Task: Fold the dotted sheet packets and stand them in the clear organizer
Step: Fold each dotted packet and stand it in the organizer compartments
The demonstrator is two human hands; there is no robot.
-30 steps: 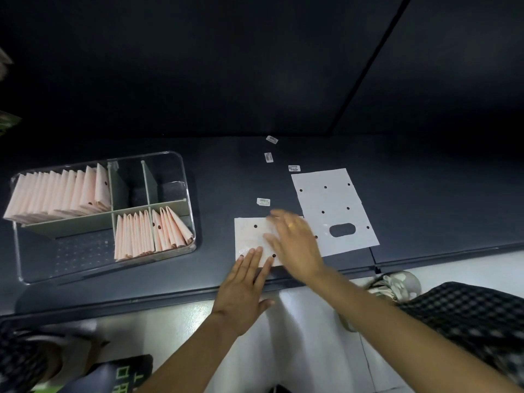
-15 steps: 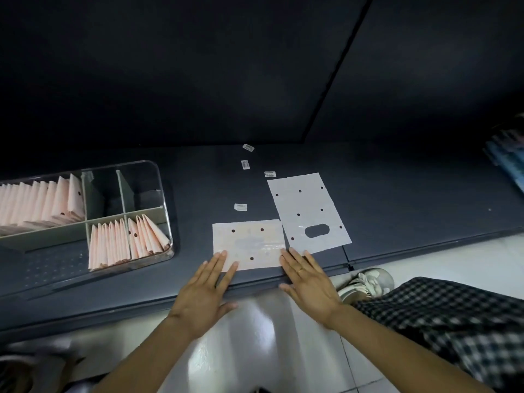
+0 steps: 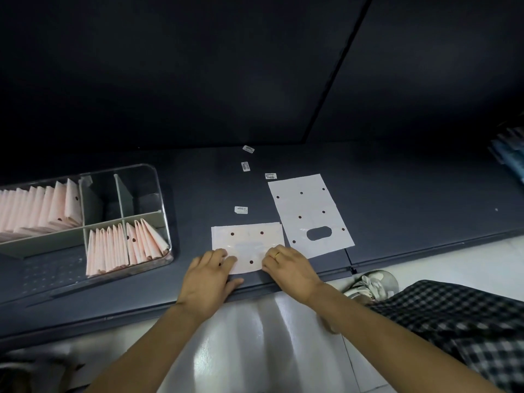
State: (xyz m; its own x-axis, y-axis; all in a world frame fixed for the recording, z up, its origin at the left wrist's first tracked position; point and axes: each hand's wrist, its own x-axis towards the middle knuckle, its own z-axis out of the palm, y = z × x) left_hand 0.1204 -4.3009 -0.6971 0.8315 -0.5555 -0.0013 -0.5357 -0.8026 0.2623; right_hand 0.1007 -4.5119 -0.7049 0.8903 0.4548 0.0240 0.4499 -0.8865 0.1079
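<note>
Grip: both hands pinch the near edge of the dotted sheet packet, fingers curled over it.
Left hand: fingertips on the packet's near-left corner, thumb at the shelf edge.
Right hand: fingertips on the near-right corner; a ring on one finger.
Packet: flat on the dark shelf, near edge apparently lifted slightly, though the view is soft.
White sheet: just right of the packet, touching or overlapping its far-right corner, with an oval cutout.
Clear organizer: well left of the packet, folded pink packets standing in two compartments.
Labels: small, scattered beyond the packet.
</note>
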